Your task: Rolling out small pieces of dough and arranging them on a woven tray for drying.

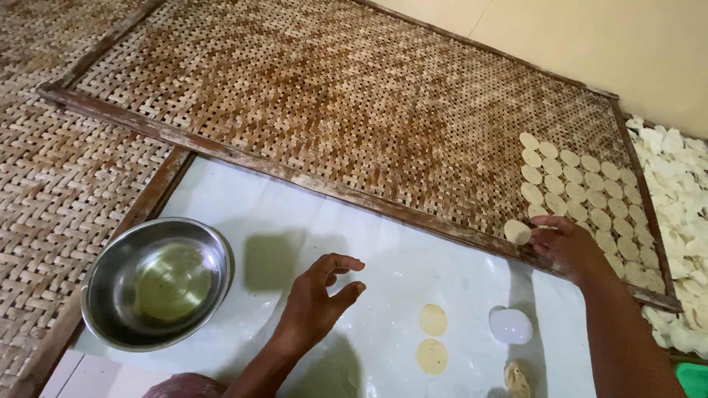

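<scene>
- A pale dough disc [518, 231] is pinched at the fingertips of the right hand [564, 245], with thumb and fingers closed on its edge, right at the near wooden frame of the woven bamboo tray [332, 110].
- Just beyond those fingers, rows of flat round discs [582, 191] are laid out side by side on the weave, filling the tray's far right corner; the held disc is set at the near left end of that patch.
- Past the tray's right rail, further out from the right hand, a heap of white crackers [675, 214] is seen on the floor.
- The left hand [317, 298] is held empty above the white plastic sheet [295, 243], fingers curled and spread apart, thumb out, nothing touched.
- To the right of those left fingers and a little nearer the person, two yellowish discs [432, 337] are lying flat on the sheet, one behind the other, not touching.
- Just beyond them, towards the right forearm, a small white round object [511, 326] is set on the sheet; a lump of dough [517, 379] is glimpsed at the bottom edge below it.
- To the left of the left hand, well apart, a steel bowl [156, 282] is resting on the sheet, a little clear liquid pooled in its bottom.
- Further left again, a second woven tray [51, 184] is spread out.
</scene>
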